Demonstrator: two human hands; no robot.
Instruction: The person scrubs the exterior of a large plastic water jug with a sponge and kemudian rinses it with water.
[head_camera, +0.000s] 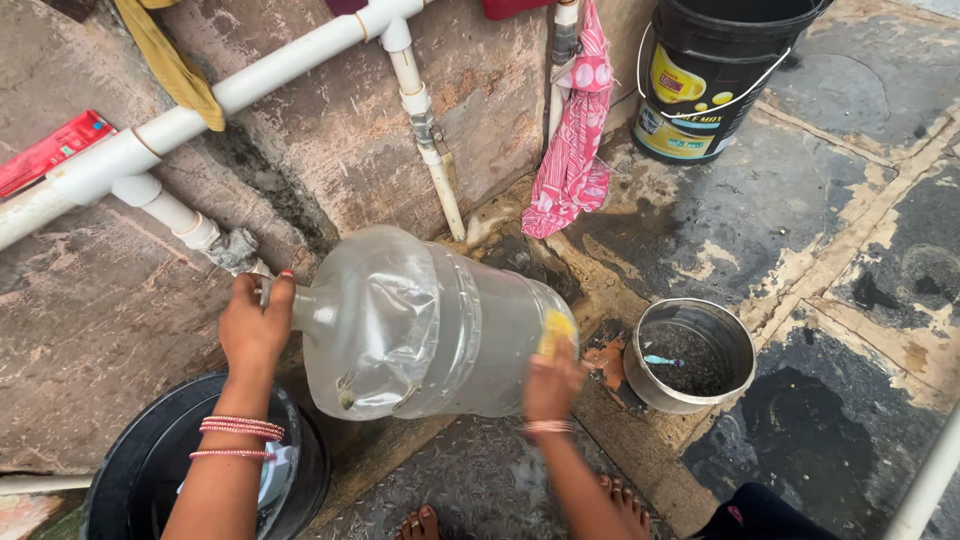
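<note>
So the big clear water jug (420, 325) was lying on its side, long axis running left to right across the view, neck pointing left toward the stone wall (330, 130) and base toward the right. It hung just above the wet stone floor (800, 200), right beside the black tub (130, 470) at the lower left.

The left hand (255, 325) was wrapped tight around the neck (300, 305), fingers fully closed on it, so that end was the anchor. The right hand (550, 385) sat at the opposite end, pressed against the jug's base with a yellow sponge (556, 330) pinched in its fingers; it was motion-blurred, so I couldn't make out the exact finger positions.

A small steel pot (692, 355) stood on the floor just right of the base, nearer the right hand.
</note>
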